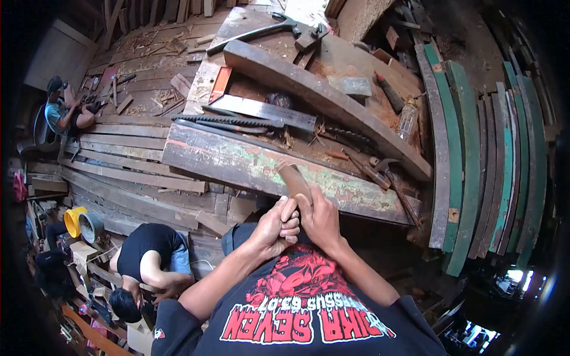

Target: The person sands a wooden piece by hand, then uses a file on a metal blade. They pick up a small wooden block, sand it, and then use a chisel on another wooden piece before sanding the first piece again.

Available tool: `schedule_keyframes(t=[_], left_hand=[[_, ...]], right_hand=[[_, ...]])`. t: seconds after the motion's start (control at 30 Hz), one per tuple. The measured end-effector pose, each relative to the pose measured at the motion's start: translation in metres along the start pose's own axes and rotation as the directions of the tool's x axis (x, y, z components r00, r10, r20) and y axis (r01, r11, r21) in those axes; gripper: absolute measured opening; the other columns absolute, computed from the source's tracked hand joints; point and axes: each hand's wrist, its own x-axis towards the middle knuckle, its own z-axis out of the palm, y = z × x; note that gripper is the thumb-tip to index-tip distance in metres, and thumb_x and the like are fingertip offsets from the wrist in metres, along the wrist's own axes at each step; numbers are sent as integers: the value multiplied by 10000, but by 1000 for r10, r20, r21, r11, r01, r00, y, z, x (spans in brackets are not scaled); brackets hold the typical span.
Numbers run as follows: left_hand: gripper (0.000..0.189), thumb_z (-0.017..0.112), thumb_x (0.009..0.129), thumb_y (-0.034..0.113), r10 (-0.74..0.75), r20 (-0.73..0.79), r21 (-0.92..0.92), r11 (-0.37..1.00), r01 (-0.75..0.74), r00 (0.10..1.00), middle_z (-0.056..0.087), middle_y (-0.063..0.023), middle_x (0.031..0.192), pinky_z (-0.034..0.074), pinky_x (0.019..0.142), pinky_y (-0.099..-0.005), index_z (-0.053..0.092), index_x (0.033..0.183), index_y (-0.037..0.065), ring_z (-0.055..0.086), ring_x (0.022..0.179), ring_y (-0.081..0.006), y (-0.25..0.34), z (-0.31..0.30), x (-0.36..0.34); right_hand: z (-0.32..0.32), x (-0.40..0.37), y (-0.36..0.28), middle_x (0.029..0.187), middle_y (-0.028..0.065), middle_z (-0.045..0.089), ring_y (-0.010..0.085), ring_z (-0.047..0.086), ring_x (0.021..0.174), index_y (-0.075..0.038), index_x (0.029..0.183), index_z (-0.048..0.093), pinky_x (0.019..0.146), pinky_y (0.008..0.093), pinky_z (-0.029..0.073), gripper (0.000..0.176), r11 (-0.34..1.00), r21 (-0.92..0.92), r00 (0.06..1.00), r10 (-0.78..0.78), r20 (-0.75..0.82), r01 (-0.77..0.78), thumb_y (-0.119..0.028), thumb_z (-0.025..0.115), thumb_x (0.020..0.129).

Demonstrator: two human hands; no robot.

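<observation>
Both hands meet in front of my chest, at the near edge of a weathered beam [237, 157] with peeling green paint. My right hand [320, 219] is wrapped round a short wooden piece [294, 183], whose far end lies over the beam. My left hand [277, 226] is closed right beside it, fingers curled and touching the piece's near end; whether it grips anything else is hidden. Beyond the beam lie a metal try square [264, 111] with an orange handle, a dark toothed blade [228, 120], and a hammer [380, 172].
A long curved plank [320, 95] crosses the bench behind the tools. A clamp-like tool [255, 35], a grey block [357, 87] and a glass bottle [408, 120] lie farther back. Green boards [466, 160] stand right. Two people [59, 113] [151, 255] are at the left.
</observation>
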Motion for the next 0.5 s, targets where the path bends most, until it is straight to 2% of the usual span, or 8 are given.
schedule_keyframes(t=[0.07, 0.13, 0.23, 0.27, 0.3, 0.37, 0.47, 0.5], left_hand=[[552, 366, 1171, 534, 2, 41, 3, 1000, -2, 999, 295, 63, 615, 249, 455, -215, 381, 746, 181, 279, 500, -64, -3, -8, -2], [543, 364, 1172, 529, -34, -54, 19, 999, 35, 998, 298, 67, 611, 256, 457, -210, 387, 760, 176, 281, 493, -59, -2, -4, -2], [538, 373, 1169, 533, -32, -35, -17, 999, 32, 999, 303, 67, 609, 260, 455, -209, 394, 777, 164, 293, 488, -56, -3, -3, -1], [537, 376, 1168, 534, -14, 4, -34, 999, 14, 1000, 304, 67, 609, 261, 454, -209, 397, 783, 160, 297, 486, -56, -2, -3, 0], [534, 380, 1166, 536, 2, 16, -41, 999, -1, 1000, 303, 68, 609, 265, 453, -208, 404, 792, 156, 301, 486, -56, -6, -8, -2], [528, 388, 1164, 539, 39, 58, -36, 999, -37, 998, 301, 70, 610, 274, 450, -207, 420, 810, 148, 310, 486, -56, -6, -14, 1], [530, 382, 1164, 539, -55, 12, -140, 989, 57, 998, 321, 62, 605, 293, 450, -200, 444, 816, 144, 329, 489, -55, -1, -12, 2], [533, 382, 1164, 541, -59, 15, -163, 985, 61, 998, 326, 60, 604, 296, 450, -198, 447, 815, 144, 331, 489, -54, -2, -12, 2]], right_hand=[[6, -6, 7, 923, 342, 710, 565, 690, 896, -9, 1285, 601, 723, 620, 534, 402, 999, -25, 999, 46, 24, -45, -365, 569, 1102], [6, 8, 18, 956, 337, 720, 555, 698, 920, -30, 1296, 596, 743, 618, 544, 397, 983, -80, 983, 172, 64, -166, -375, 565, 1101], [6, 12, 18, 969, 349, 709, 561, 689, 913, 21, 1276, 595, 723, 601, 536, 376, 985, -106, 989, 142, 43, -137, -307, 596, 1092], [5, 3, 10, 976, 331, 726, 547, 706, 908, -38, 1331, 591, 733, 616, 552, 410, 999, -32, 1000, 18, -7, -19, -371, 583, 1091], [-1, -4, -6, 962, 326, 714, 558, 689, 914, 2, 1278, 596, 746, 597, 541, 383, 998, 27, 998, -62, -3, 62, -332, 599, 1092], [5, -9, -1, 965, 319, 714, 556, 691, 911, 4, 1294, 591, 741, 591, 543, 382, 996, -3, 996, -86, -9, 86, -317, 614, 1087], [21, 15, 31, 955, 317, 713, 553, 694, 893, 5, 1303, 592, 723, 588, 542, 394, 981, -132, 990, 144, -14, -144, -324, 621, 1087], [20, 10, 26, 945, 320, 712, 553, 693, 885, 5, 1293, 594, 716, 591, 539, 397, 993, -93, 997, 77, -15, -78, -336, 614, 1090]])
